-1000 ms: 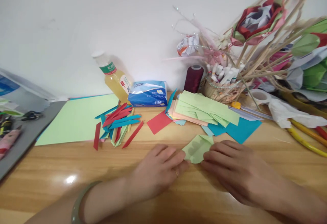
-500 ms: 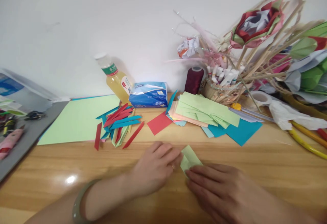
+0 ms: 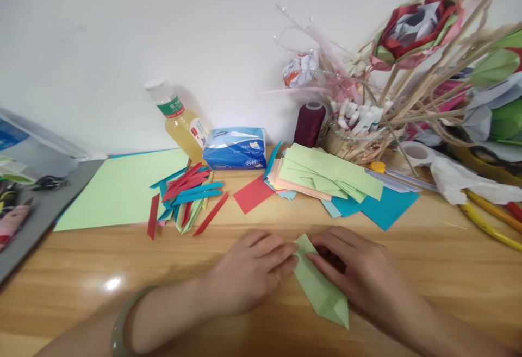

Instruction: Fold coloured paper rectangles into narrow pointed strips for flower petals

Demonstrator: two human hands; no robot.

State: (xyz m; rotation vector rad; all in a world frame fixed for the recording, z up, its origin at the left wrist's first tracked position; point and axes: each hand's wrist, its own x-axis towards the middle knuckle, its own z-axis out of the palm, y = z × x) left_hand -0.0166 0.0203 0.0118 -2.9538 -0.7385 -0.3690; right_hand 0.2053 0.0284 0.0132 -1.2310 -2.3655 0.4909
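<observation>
A folded piece of light green paper lies at a slant on the table between my hands, its lower end pointing toward me. My left hand grips its upper left edge with the fingers pressed together. On the other side, my right hand curls over the paper's right edge, thumb and fingertips pinching it near the top. Just beyond rests a stack of light green paper slips, fanned over peach and blue ones. Left of it is a red paper piece.
Folded red, blue and green strips lie in a heap by a large green sheet. Along the wall stand a drink bottle, a tissue pack, a thread spool and a basket of markers. Tape sits at right.
The green paper has been turned, and its long side now slants down toward me. My right hand moved off its lower part up to the right edge; my left hand stays near its place.
</observation>
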